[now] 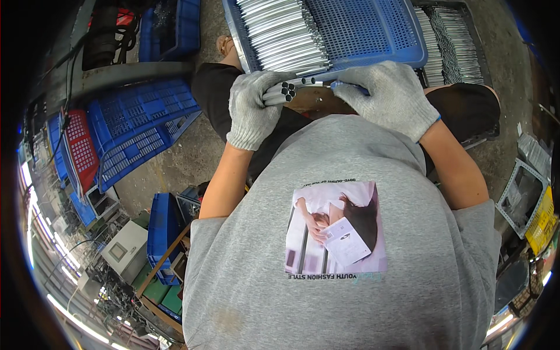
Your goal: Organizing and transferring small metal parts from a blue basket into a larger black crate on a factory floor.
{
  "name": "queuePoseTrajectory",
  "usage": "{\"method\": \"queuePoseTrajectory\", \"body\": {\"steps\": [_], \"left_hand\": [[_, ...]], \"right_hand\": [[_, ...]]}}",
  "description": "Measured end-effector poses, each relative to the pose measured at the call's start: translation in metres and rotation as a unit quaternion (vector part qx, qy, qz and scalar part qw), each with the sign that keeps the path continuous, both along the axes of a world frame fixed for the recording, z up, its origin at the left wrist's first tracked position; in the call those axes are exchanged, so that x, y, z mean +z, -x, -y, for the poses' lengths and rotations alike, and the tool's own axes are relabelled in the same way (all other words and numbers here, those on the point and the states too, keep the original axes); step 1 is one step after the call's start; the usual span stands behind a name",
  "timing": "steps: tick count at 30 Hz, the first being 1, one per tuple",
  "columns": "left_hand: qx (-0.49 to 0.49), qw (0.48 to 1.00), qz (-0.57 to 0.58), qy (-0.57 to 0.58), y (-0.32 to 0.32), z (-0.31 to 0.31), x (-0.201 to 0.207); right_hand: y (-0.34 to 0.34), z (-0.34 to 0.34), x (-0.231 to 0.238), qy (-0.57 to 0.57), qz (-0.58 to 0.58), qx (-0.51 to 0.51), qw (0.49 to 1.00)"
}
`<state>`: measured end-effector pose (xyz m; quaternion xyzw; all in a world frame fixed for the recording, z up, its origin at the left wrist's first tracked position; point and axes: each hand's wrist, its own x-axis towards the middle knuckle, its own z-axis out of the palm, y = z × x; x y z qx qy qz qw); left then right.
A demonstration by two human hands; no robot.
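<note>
My left hand (252, 111), in a white knit glove, is closed around a small bundle of metal tubes (281, 94). Their dark open ends point to the right. My right hand (392, 100), gloved the same way, grips a slim tool with a blue handle (350, 87); its exact kind is mostly hidden by the glove. A thin bright metal piece shows between the hands, close to the tube ends. Just beyond the hands, a blue plastic crate (373, 32) holds rows of shiny tubes (281, 38) on its left side.
A dark crate (452, 81) of more metal tubes stands at the far right. To the left are stacked blue baskets (125, 116), a red basket (81, 146) and a grey metal beam (140, 74). A blue bin (160, 233) and a pale box (124, 249) sit lower left.
</note>
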<state>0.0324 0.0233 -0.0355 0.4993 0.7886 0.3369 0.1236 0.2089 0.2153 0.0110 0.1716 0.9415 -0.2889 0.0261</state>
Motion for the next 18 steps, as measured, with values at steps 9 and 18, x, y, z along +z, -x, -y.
{"method": "queuePoseTrajectory", "body": {"steps": [9, 18], "left_hand": [[0.009, 1.000, 0.005, -0.029, 0.000, 0.000, -0.005], [0.020, 1.000, -0.017, -0.003, 0.005, -0.004, -0.014]], "right_hand": [[0.003, -0.004, -0.011, -0.001, -0.021, -0.016, 1.000], [0.007, -0.005, -0.020, 0.029, -0.009, -0.046, 0.998]]}}
